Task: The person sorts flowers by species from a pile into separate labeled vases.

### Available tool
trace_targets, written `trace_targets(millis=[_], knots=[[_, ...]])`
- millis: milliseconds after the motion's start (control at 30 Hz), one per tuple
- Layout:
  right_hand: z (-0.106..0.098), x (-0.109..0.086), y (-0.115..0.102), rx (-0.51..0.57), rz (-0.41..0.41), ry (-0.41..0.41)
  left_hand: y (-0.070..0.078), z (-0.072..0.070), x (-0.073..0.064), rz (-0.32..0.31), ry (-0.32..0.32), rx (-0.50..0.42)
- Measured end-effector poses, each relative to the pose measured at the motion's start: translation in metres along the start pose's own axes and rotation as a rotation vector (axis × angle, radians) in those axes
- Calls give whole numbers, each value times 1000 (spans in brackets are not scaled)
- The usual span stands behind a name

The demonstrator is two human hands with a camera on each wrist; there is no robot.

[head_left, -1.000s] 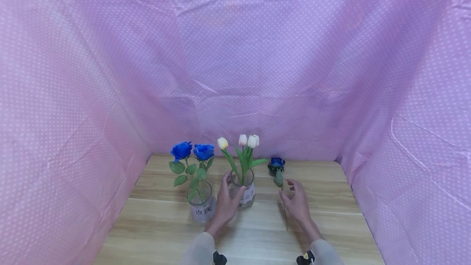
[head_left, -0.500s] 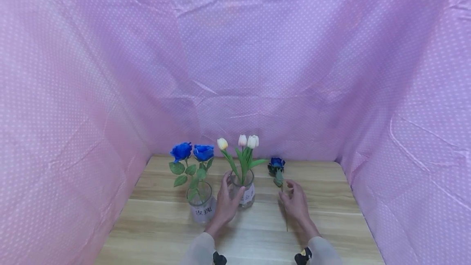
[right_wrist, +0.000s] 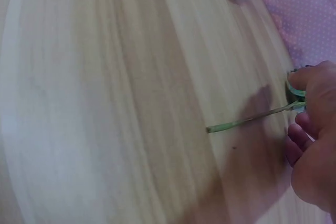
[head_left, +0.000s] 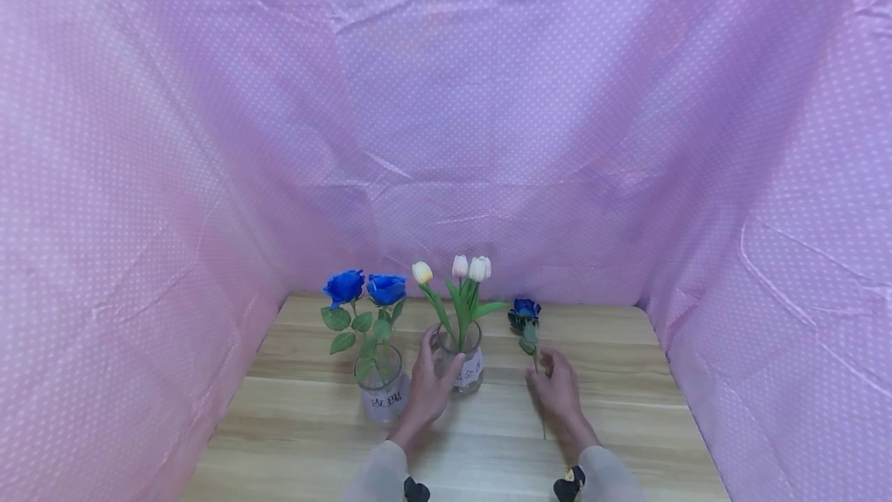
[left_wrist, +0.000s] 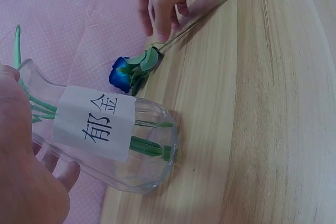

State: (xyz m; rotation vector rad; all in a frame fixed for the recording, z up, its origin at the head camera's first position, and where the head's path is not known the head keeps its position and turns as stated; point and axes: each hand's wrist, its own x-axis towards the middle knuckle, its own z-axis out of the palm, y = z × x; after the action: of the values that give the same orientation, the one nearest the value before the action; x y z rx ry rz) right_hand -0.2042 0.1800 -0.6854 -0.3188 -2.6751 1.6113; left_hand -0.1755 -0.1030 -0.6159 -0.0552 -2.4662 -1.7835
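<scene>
My left hand (head_left: 430,386) grips a clear glass vase (head_left: 468,378) from its left side, thumb in front. White tulips (head_left: 479,268) with green leaves stand in it. In the left wrist view its paper label (left_wrist: 94,124) shows, and stem ends are visible through the glass. To the right, a loose blue rose (head_left: 524,310) lies on the table, bloom toward the back. My right hand (head_left: 557,390) is over its stem (right_wrist: 247,120), thumb and fingers apart on either side, loosely bent. The stem's cut end sticks out toward the front.
Left of my left hand stands another labelled glass vase (head_left: 382,401) with two blue roses (head_left: 344,287) in it. Pink dotted cloth (head_left: 446,138) walls the wooden table (head_left: 481,455) at the back and on both sides.
My right hand has slid slightly toward the front along the rose's stem and lowered a little. The left hand and the tulip vase have stayed in place.
</scene>
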Motion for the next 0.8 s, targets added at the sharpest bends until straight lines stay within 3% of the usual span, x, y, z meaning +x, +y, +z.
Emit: trace_targets(millis=[133, 533, 800], knots=[[4, 2, 4, -1, 32, 1, 1, 0, 0, 1, 3, 2], [11, 8, 6, -94, -33, 45, 0, 0, 0, 4, 2, -5], [12, 10, 5, -96, 0, 38, -2, 0, 1, -2, 0, -18]])
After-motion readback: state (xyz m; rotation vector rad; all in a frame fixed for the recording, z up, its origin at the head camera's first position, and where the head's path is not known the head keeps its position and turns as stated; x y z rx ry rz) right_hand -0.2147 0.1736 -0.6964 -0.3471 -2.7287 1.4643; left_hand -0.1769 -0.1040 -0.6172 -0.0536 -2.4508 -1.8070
